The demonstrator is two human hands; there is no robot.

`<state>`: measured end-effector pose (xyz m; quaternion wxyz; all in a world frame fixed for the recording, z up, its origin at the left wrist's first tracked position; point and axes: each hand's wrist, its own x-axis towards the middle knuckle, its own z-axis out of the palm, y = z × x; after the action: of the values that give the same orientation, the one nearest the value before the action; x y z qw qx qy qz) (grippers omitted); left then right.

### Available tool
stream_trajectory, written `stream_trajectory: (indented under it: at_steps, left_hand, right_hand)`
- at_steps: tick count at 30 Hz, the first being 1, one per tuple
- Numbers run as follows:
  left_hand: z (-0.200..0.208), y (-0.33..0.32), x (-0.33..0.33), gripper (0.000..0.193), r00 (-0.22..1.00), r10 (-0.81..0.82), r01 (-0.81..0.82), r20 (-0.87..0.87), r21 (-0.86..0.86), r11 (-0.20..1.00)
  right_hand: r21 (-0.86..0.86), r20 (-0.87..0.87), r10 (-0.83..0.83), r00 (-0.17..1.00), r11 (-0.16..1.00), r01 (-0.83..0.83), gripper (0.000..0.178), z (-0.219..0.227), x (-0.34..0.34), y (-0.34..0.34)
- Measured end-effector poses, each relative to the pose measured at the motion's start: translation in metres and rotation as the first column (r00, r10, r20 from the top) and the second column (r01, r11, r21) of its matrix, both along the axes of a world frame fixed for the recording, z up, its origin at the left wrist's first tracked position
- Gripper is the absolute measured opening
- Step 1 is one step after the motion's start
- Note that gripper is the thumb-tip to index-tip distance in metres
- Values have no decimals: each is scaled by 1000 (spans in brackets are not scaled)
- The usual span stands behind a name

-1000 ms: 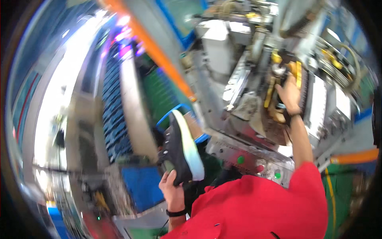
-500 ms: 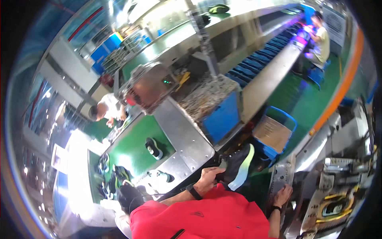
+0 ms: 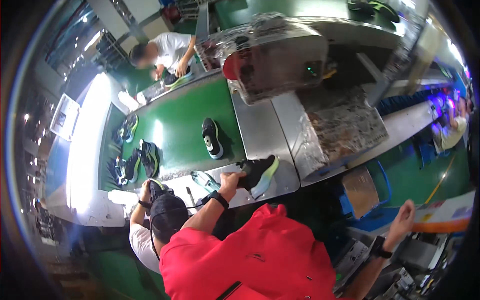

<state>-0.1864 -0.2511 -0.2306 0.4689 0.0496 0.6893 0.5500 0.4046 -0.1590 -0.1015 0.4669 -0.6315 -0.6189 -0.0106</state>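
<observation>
- Near the middle of the view, a black sneaker (image 3: pixel 258 172) with a pale green-yellow sole lies on the steel apron at the edge of the conveyor.
- Gripping its heel end is the person's left hand (image 3: pixel 231 180), fingers closed around the shoe; a dark watch band sits on that wrist, and the red sleeve runs back toward 6 o'clock.
- Just beside that hand, at 9 o'clock from it, a clear bluish shoe form (image 3: pixel 204 181) rests on the same steel surface.
- Well apart, at 4 o'clock from the sneaker, the right hand (image 3: pixel 404 218) is stretched out with fingers loosely spread, holding nothing, above machinery at the lower right; it also wears a dark wristband.
- At 11 o'clock from the sneaker, a second black shoe (image 3: pixel 212 137) lies alone on the green conveyor belt (image 3: pixel 180 115).
- Farther toward 9 o'clock, several more dark shoes (image 3: pixel 141 159) with green trim cluster on the belt's left part.
- At 8 o'clock, a seated co-worker in a black cap (image 3: pixel 169 212) holds a shoe close to the belt edge.
- At 12 o'clock, a steel hood (image 3: pixel 280 55) covers the belt.
- At 11 o'clock, far off, another worker in a white shirt (image 3: pixel 171 47) bends over the belt.
</observation>
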Motion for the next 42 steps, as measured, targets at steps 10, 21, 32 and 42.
stream_trajectory:
  at_steps: [10, 21, 32, 42]
  left_hand:
    - [-110, 56, -147, 36, 661, 277, -364, -698, 25, 931]
    - [-223, 81, -152, 60, 696, -82, -169, -713, -274, 947]
    - [-62, 106, -60, 29, 973, -114, 161, -202, 237, 958]
    - [125, 185, 57, 66, 301, -933, 352, 197, 886, 301]
  right_hand:
    - [197, 408, 265, 873, 909, -368, 25, 234, -315, 275]
    - [56, 998, -55, 19, 854, -517, 57, 275, -401, 545]
    - [42, 981, 95, 167, 740, -671, 48, 284, -475, 501]
    - [483, 372, 384, 845, 698, -529, 34, 417, -354, 287]
